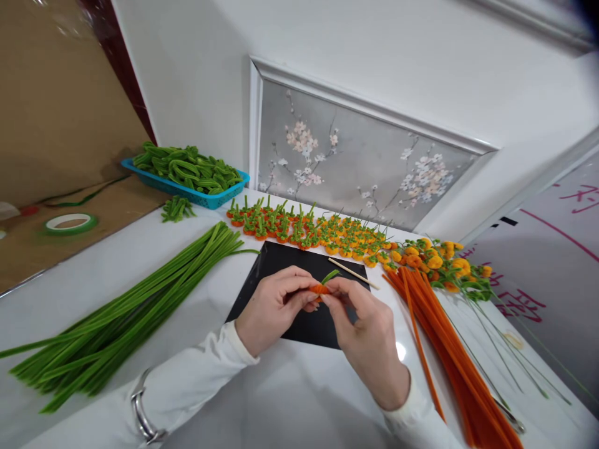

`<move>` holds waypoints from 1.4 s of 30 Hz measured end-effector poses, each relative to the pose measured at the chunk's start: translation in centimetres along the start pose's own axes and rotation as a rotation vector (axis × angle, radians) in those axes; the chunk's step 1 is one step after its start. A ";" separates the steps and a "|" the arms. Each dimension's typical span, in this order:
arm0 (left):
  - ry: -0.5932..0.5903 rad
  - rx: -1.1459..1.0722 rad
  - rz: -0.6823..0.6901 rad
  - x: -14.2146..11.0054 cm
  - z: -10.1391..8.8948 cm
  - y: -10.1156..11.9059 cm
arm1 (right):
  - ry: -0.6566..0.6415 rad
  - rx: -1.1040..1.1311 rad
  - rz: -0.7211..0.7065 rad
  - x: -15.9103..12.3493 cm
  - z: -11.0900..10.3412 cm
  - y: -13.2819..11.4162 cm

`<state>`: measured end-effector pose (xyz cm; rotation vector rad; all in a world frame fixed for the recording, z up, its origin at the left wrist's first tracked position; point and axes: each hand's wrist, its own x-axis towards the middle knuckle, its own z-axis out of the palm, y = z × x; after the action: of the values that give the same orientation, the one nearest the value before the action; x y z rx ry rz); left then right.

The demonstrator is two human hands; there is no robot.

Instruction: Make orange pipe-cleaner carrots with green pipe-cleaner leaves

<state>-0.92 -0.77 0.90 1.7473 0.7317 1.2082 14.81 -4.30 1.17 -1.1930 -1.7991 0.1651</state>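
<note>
Between my two hands, above a black mat (309, 327), is a small orange pipe-cleaner pumpkin (320, 289) with a green stem piece sticking up from it. My left hand (281, 299) pinches its left side with thumb and fingers. On the other side, my right hand (365, 324) grips it between thumb and forefinger, near the green piece. Fingertips cover part of the orange body. A thin wooden stick (353, 273) lies across the mat's upper right, just beyond my right hand.
Green pipe cleaners (140, 312) lie left, orange ones (449, 349) right. Behind the mat stand rows of small orange and yellow pumpkins (281, 227). A blue basket (187, 196) holds bent green pieces. Green tape (70, 223) lies far left; yellow-orange flowers (435, 259) lie right.
</note>
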 end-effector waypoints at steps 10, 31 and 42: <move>-0.052 -0.191 -0.198 0.5 -0.3 0.4 | -0.010 0.023 0.004 0.0 0.0 0.1; 0.032 -0.017 -0.079 -0.3 0.4 1.1 | -0.075 0.193 0.091 0.4 -0.4 -0.4; 0.035 -0.076 -0.021 -0.2 0.3 0.8 | -0.070 0.217 0.134 0.2 0.0 -0.4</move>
<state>-0.69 -1.39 1.52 1.6559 0.7140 1.2395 14.54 -4.28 1.52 -1.1635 -1.7122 0.4729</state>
